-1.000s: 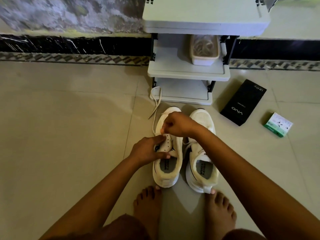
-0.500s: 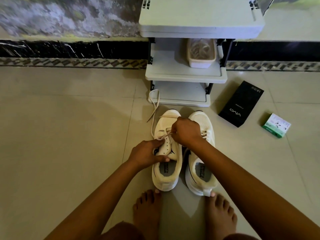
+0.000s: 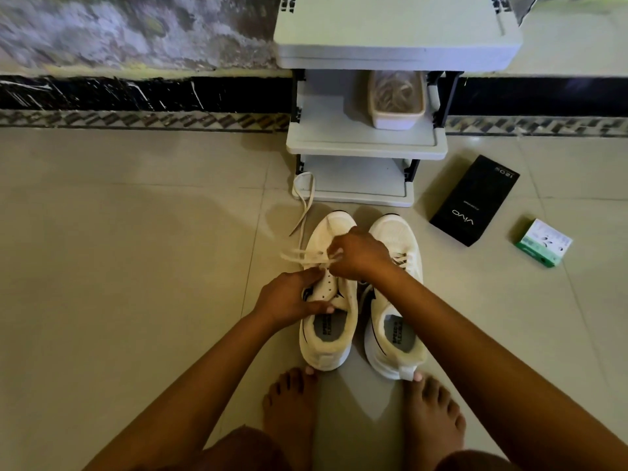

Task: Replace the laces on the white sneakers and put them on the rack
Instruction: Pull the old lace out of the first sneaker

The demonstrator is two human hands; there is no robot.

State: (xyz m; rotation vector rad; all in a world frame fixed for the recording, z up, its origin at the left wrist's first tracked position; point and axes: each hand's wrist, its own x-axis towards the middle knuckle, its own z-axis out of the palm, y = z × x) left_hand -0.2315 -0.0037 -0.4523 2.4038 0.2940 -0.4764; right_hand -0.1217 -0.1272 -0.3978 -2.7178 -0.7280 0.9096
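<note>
Right hand [image 3: 360,254] sits curled over the lace holes of the left sneaker [image 3: 328,300], its fingertips pinching the white lace [image 3: 306,256] where it comes out of the upper; the stretch of lace just beside the fingers is smeared with blur, so I cannot tell which hole it passes through. My left hand [image 3: 289,297] grips that same sneaker from its outer side, thumb laid across the tongue at the mouth of the shoe, fingers wrapped round the upper.

I take the shoe rack [image 3: 367,144] as my landmark. Both sneakers stand on the floor tiles [image 3: 136,266] right in front of its lowest shelf, toes pointing at it, heels toward my bare feet [image 3: 431,416]. The right sneaker [image 3: 396,300] stands just beside the left one, touching or nearly so, with laces showing across its upper beyond my right wrist. From the left sneaker the loose lace trails toward the rack and ends in a loop lying against the front left corner of the bottom shelf.

On the rack's middle shelf, toward its right side, rests a pale plastic tub [image 3: 396,100] holding a tangle of what look like more laces. To the right of the rack, on the tiles, lies a black Vivo box [image 3: 475,202], set at a slant, and farther right again, well apart from the rack, a small green and white carton [image 3: 543,243]. Behind the rack runs a dark patterned skirting band [image 3: 136,96] along the foot of the wall.
</note>
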